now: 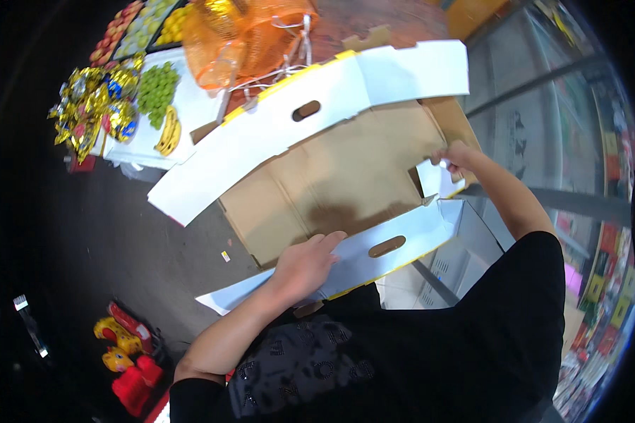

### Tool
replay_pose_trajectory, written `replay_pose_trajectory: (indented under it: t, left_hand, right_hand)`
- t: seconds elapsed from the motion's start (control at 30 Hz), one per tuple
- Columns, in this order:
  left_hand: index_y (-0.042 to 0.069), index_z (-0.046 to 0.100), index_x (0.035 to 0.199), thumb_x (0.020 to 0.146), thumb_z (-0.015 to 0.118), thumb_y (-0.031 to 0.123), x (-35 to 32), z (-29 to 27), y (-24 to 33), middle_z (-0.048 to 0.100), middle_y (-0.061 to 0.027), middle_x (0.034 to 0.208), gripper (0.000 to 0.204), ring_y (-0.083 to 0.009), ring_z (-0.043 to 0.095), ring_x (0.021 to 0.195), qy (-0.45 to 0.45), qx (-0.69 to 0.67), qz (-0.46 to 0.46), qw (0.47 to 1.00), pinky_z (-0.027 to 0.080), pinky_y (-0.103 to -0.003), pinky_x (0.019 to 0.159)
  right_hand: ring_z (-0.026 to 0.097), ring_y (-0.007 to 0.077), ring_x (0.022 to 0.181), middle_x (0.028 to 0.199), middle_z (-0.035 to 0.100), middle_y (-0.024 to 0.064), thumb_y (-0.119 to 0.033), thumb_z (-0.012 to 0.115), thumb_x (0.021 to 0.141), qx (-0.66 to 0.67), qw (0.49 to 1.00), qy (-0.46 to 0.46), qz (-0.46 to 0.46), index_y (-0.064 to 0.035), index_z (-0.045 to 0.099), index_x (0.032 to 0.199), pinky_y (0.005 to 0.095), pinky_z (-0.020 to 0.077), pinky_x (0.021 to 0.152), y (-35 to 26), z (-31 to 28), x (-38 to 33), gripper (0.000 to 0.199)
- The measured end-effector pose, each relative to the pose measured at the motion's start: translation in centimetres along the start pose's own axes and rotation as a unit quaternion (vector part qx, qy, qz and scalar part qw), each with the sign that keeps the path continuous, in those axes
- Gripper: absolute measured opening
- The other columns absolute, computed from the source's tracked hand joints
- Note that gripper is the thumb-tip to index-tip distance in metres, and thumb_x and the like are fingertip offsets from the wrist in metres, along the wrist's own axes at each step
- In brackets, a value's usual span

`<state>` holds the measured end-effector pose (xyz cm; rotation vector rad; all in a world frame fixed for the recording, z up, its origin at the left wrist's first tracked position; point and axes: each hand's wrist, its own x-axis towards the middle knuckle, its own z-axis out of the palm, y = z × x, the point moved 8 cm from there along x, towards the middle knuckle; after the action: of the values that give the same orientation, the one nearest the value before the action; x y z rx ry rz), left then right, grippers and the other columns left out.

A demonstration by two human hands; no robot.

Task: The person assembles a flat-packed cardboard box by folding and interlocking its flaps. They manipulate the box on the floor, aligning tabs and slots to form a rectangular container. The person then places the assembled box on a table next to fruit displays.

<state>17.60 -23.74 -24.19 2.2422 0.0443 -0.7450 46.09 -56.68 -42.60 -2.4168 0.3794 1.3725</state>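
A cardboard box (353,166), brown inside with white side walls, lies partly unfolded in front of me. Its far wall (261,130) and near wall (360,269) are folded outward, each with an oval handle hole. My left hand (305,268) grips the upper edge of the near wall, left of its hole. At the box's right end, my right hand (460,158) has its fingers closed on an end flap (437,180), which shows white beside a brown panel. The fingertips of that hand are partly hidden. The left end of the box lies flat.
Orange mesh bags (243,42) lie beyond the box. Green grapes (159,92) and bananas (168,132) sit on a white surface beside shiny gold packages (95,106). A glass-fronted case (522,120) stands close at right. Red and yellow toys (130,345) are at lower left.
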Motion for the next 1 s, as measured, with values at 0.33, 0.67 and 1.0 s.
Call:
replay_pose_trajectory:
  t: [0.33,0.67,1.0]
  left_hand:
    - [0.008,0.059,0.12,0.085,0.065,0.022,4.6,-0.7,-5.7,0.066,-0.0171,0.104,0.038,-0.035,0.063,0.099,0.057,-0.051,-0.017,0.997,0.048,-0.044,0.084]
    - [0.006,0.059,0.122,0.081,0.069,0.023,7.0,-2.0,-5.0,0.064,-0.0197,0.116,0.046,-0.0348,0.06,0.11,0.061,-0.088,0.024,0.994,0.047,-0.04,0.091]
    - [0.004,0.054,0.129,0.087,0.066,0.023,3.6,-1.9,-1.0,0.059,-0.0207,0.126,0.047,-0.033,0.057,0.117,0.006,-0.088,0.052,0.995,0.045,-0.039,0.096]
  right_hand:
    - [0.063,0.0326,0.101,0.107,0.066,0.0163,-0.037,0.07,0.083,-0.536,0.797,0.052,-0.273,0.0009,0.063,0.111,0.0406,0.0489,0.088,-23.8,-0.6,-16.0,0.047]
    - [0.053,0.0358,0.118,0.122,0.056,0.0191,-0.021,0.059,0.089,-0.444,0.772,-0.004,-0.454,-0.0075,0.052,0.131,0.0465,0.0382,0.104,-13.8,9.6,-42.0,0.044]
    - [0.038,0.0337,0.133,0.143,0.039,0.0191,-0.021,0.071,0.083,0.063,0.748,0.605,-0.267,-0.0125,0.041,0.141,0.0468,0.0314,0.109,3.8,-4.6,-32.4,0.066]
